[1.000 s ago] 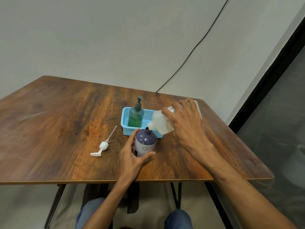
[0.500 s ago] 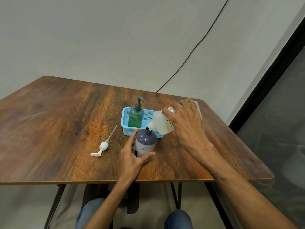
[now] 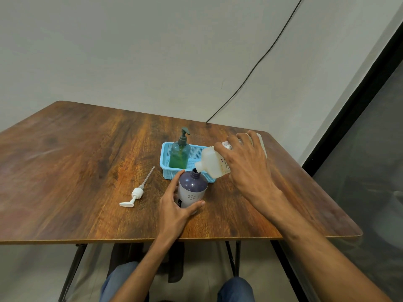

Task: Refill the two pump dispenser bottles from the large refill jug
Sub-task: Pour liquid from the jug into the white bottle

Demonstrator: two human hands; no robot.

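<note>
Pouring step: my right hand (image 3: 246, 164) wraps the tilted refill jug (image 3: 210, 163), spout over the open purple bottle (image 3: 193, 188) that my left hand (image 3: 174, 211) clasps just below. Next, I'd ease the tilt back before it overflows.

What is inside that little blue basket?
A green pump bottle stands upright in the left part of the blue basket. The tilted refill jug and the right hand holding it cover the basket's right part, so anything lying there cannot be seen.
</note>
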